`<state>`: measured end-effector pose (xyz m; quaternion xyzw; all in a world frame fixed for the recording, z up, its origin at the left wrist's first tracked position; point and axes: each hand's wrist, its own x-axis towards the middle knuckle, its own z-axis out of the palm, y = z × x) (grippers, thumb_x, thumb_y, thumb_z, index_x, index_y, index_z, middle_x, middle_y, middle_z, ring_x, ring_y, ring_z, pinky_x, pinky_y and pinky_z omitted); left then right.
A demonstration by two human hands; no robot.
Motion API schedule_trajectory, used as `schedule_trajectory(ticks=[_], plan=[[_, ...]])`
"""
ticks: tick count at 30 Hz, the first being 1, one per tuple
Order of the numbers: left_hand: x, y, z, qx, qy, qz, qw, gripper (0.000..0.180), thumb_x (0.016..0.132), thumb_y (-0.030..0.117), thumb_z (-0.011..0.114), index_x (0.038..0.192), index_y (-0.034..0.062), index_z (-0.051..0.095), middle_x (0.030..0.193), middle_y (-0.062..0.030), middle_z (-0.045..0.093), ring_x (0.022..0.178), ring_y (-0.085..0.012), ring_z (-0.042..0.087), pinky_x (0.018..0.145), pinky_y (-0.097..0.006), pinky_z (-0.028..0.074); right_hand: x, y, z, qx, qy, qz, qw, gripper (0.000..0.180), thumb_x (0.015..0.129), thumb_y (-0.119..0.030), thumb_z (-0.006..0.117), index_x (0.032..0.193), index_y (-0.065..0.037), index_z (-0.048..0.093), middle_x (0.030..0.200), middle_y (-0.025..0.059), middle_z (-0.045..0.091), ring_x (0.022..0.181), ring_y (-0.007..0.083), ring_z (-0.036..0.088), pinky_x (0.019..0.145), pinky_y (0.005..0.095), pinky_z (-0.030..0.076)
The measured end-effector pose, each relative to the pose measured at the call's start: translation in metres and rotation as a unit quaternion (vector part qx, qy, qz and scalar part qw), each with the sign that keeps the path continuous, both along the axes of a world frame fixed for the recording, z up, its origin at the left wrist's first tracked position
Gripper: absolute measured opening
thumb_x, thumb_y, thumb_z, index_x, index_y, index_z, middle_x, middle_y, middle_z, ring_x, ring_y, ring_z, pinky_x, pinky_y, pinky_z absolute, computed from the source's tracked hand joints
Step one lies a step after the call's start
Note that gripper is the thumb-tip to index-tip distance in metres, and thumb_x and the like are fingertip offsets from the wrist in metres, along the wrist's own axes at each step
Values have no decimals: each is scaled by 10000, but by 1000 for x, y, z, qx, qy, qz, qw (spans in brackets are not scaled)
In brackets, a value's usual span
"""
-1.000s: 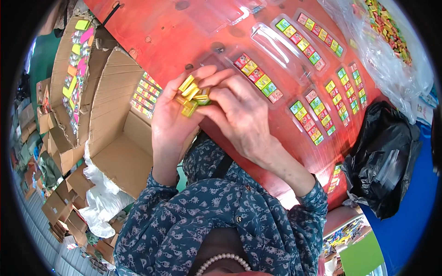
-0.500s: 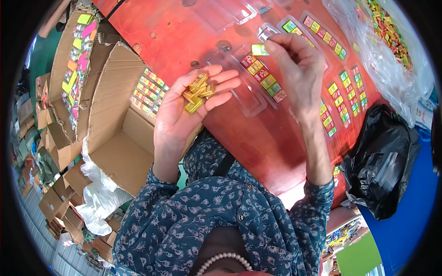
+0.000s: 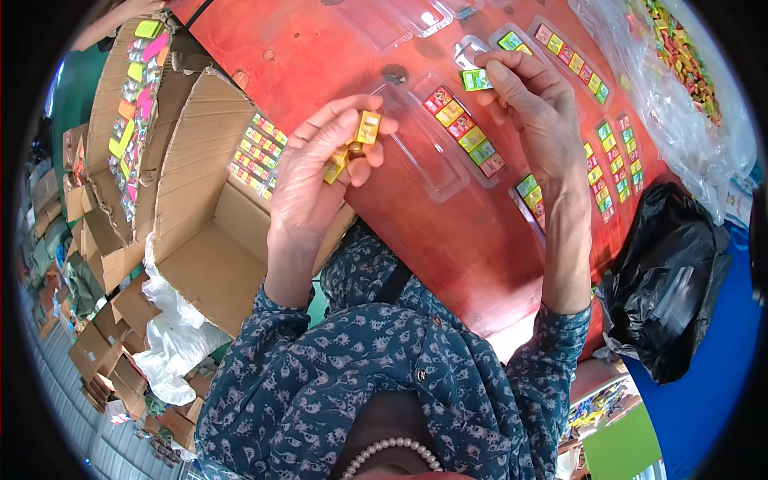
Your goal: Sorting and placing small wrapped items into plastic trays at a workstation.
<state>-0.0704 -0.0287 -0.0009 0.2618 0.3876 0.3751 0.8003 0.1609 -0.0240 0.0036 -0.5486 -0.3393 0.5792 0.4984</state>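
Left of the nearest filled tray (image 3: 460, 130), the left hand (image 3: 308, 172) is holding yellow pieces (image 3: 368, 126) in curled fingers; right of that tray's far end, the right hand (image 3: 540, 120) is clamping its fingers on a green piece (image 3: 475, 79). Pinching its edge is probably steadying it; curled left fingers are likely preventing spills.

Yellow blocks (image 3: 368, 126) sit bunched, left of a green block (image 3: 476, 79).
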Motion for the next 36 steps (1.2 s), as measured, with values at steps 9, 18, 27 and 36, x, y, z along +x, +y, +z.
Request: schedule_trajectory(ticks=[9,18,27,36], plan=[[11,8,10,-21,16,14,1000,305,889,110,485,1145,-53,520,1032,-211,604,863,-245,640,674,-270,549,1,7,-5,76,-104,20,992,191,838,-123,602,943,33,635,819,13,623,641,74,561,566,200,422],[17,10,6,-5,38,31,999,248,866,69,523,1086,-40,556,970,-187,620,800,-227,648,647,-255,545,-24,24,-23,200,-324,40,924,68,746,16,591,812,29,597,662,179,583,583,271,584,545,322,443],[18,10,3,3,39,41,998,244,867,64,521,1086,-40,548,970,-186,618,799,-222,646,645,-251,546,-27,22,-26,261,-404,68,874,108,706,26,658,784,10,585,696,106,588,638,223,573,572,316,436],[23,9,2,19,32,54,998,239,871,62,514,1076,-60,538,963,-201,615,818,-251,649,689,-283,560,-35,16,-27,270,-397,77,874,128,666,42,642,719,-5,535,714,141,556,667,332,561,560,398,428]])
